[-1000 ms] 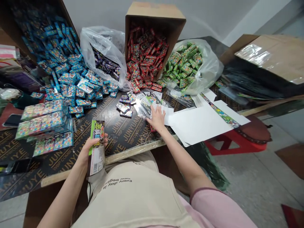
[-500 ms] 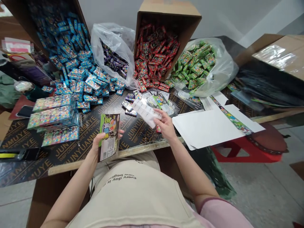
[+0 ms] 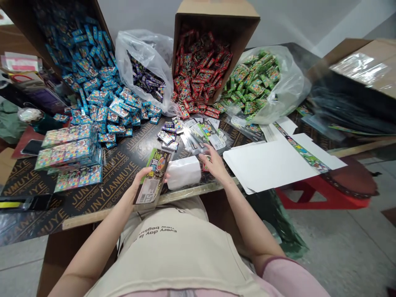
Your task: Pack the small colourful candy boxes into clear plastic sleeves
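Note:
My left hand [image 3: 140,183] grips a printed plastic pouch [image 3: 154,175], black and green with a barcode label, tilted above the table's front edge. A blank white slip [image 3: 184,172] lies just right of the pouch, close to my left fingertips; I cannot tell whether they touch it. My right hand [image 3: 214,166] is open, thumb and fingers apart, over the table right of the slip. Beneath its fingers a small red box [image 3: 206,164] shows in part. Beyond them is a pile of clear printed pouches [image 3: 208,133]. Several small purple boxes [image 3: 168,137] lie left of that pile.
Blue boxes [image 3: 108,107] spill from a carton at left, beside stacked multipacks [image 3: 69,150]. Behind stand a bag of purple boxes [image 3: 148,78], a carton of red boxes [image 3: 201,74] and a bag of green boxes [image 3: 258,86]. White sheets [image 3: 272,165] overhang the table's right front.
The white slip has left my right hand and is now down beside the pouch. My right hand's fingers have spread. My left hand has moved the pouch right and tilted it.

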Demonstrator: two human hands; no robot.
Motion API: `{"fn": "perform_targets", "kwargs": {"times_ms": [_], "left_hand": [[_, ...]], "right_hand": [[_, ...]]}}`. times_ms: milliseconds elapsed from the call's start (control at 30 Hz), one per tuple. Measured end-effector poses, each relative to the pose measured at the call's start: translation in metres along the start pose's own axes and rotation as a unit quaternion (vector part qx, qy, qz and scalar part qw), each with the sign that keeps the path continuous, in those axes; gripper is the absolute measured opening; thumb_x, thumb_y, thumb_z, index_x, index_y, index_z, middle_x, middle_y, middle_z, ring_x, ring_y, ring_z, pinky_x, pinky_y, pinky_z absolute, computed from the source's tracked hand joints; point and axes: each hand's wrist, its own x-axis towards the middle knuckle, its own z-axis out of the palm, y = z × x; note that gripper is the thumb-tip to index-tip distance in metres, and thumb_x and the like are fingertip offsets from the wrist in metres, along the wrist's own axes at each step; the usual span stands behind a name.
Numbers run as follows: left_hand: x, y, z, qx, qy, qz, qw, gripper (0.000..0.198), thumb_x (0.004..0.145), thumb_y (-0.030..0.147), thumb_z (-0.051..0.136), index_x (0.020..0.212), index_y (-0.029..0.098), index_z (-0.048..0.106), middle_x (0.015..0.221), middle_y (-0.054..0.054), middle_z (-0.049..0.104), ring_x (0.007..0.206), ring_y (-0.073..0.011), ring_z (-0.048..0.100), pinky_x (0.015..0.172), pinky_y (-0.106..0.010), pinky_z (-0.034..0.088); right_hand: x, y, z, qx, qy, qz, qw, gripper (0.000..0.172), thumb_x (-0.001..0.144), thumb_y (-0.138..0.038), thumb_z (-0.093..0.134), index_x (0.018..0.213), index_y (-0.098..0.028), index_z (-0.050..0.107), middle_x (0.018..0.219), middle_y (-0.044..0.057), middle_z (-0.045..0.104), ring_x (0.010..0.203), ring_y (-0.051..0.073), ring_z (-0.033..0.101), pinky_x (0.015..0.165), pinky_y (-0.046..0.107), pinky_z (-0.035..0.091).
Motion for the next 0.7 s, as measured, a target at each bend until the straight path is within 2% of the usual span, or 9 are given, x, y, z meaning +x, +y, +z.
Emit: {"fn": "perform_targets", "kwargs": {"times_ms": [67, 167, 233, 300, 400, 467, 533, 633, 700], "left_hand": [[0.002, 0.002, 0.004, -0.037, -0.005, -0.010, 0.999, 0.062, 0.074, 0.049, 0.059, 0.126, 0.014, 0.058, 0.111, -0.012, 0.071, 0.096, -0.0292, 0.068, 0.084, -0.040, 0.053], [0.006, 0.006, 0.012, -0.072, -0.044, -0.032, 0.996, 0.063, 0.075, 0.053, 0.057, 0.126, 0.015, 0.057, 0.122, -0.013, 0.066, 0.098, -0.0303, 0.068, 0.083, -0.042, 0.054], [0.014, 0.006, 0.016, -0.078, -0.061, -0.037, 0.994, 0.062, 0.076, 0.052, 0.057, 0.126, 0.016, 0.057, 0.124, -0.013, 0.065, 0.098, -0.0301, 0.068, 0.084, -0.042, 0.054], [0.028, 0.002, 0.017, -0.080, -0.059, -0.046, 0.994, 0.061, 0.076, 0.050, 0.058, 0.126, 0.016, 0.057, 0.122, -0.013, 0.066, 0.096, -0.0294, 0.068, 0.084, -0.042, 0.054], [0.058, -0.008, 0.014, -0.069, -0.013, -0.058, 0.996, 0.057, 0.074, 0.045, 0.063, 0.121, 0.014, 0.059, 0.105, -0.012, 0.072, 0.087, -0.0275, 0.071, 0.076, -0.038, 0.057], [0.078, -0.015, 0.011, -0.056, 0.029, -0.053, 0.997, 0.050, 0.072, 0.040, 0.066, 0.114, 0.013, 0.060, 0.090, -0.009, 0.073, 0.077, -0.0251, 0.071, 0.067, -0.034, 0.057], [0.093, -0.020, 0.012, -0.047, 0.056, -0.051, 0.996, 0.044, 0.071, 0.038, 0.068, 0.107, 0.013, 0.061, 0.081, -0.006, 0.072, 0.070, -0.0231, 0.071, 0.062, -0.031, 0.057], [0.102, -0.024, 0.015, -0.046, 0.070, -0.069, 0.994, 0.041, 0.073, 0.040, 0.068, 0.104, 0.015, 0.061, 0.076, -0.004, 0.070, 0.066, -0.0222, 0.071, 0.060, -0.032, 0.058], [0.098, -0.024, 0.014, -0.048, 0.087, -0.076, 0.992, 0.041, 0.073, 0.041, 0.068, 0.105, 0.015, 0.061, 0.076, -0.003, 0.069, 0.068, -0.0224, 0.071, 0.061, -0.033, 0.058]], "right_hand": [[-0.004, 0.017, 0.002, -0.156, 0.069, 0.028, 0.985, 0.069, 0.079, -0.051, 0.062, 0.137, -0.017, 0.046, 0.107, 0.015, 0.057, 0.096, 0.030, 0.056, 0.081, 0.041, 0.048], [-0.013, 0.038, 0.010, -0.248, 0.045, 0.060, 0.966, 0.076, 0.076, -0.043, 0.064, 0.143, -0.016, 0.038, 0.108, 0.016, 0.054, 0.094, 0.032, 0.057, 0.079, 0.042, 0.048], [-0.016, 0.047, 0.012, -0.239, 0.024, 0.059, 0.969, 0.074, 0.078, -0.036, 0.060, 0.144, -0.014, 0.036, 0.104, 0.015, 0.056, 0.092, 0.031, 0.057, 0.081, 0.042, 0.048], [-0.016, 0.053, 0.007, -0.203, 0.038, 0.060, 0.977, 0.072, 0.078, -0.031, 0.058, 0.143, -0.011, 0.036, 0.101, 0.015, 0.059, 0.093, 0.030, 0.058, 0.084, 0.043, 0.047], [-0.012, 0.048, -0.011, -0.152, 0.140, 0.062, 0.976, 0.073, 0.076, -0.029, 0.059, 0.142, -0.011, 0.036, 0.109, 0.017, 0.059, 0.098, 0.030, 0.057, 0.088, 0.044, 0.046], [-0.010, 0.038, -0.020, -0.132, 0.220, 0.035, 0.966, 0.071, 0.078, -0.031, 0.058, 0.143, -0.015, 0.034, 0.120, 0.017, 0.056, 0.103, 0.029, 0.055, 0.090, 0.045, 0.045], [-0.010, 0.027, -0.018, -0.115, 0.249, -0.009, 0.962, 0.069, 0.080, -0.032, 0.056, 0.144, -0.018, 0.031, 0.129, 0.016, 0.051, 0.110, 0.028, 0.053, 0.093, 0.045, 0.045], [-0.011, 0.022, 0.005, -0.118, 0.184, -0.055, 0.974, 0.065, 0.082, -0.029, 0.056, 0.142, -0.018, 0.034, 0.129, 0.016, 0.053, 0.115, 0.028, 0.051, 0.096, 0.045, 0.044], [-0.012, 0.029, 0.022, -0.147, 0.112, -0.039, 0.982, 0.061, 0.081, -0.027, 0.058, 0.138, -0.015, 0.041, 0.121, 0.017, 0.057, 0.112, 0.030, 0.052, 0.095, 0.045, 0.044]]}}
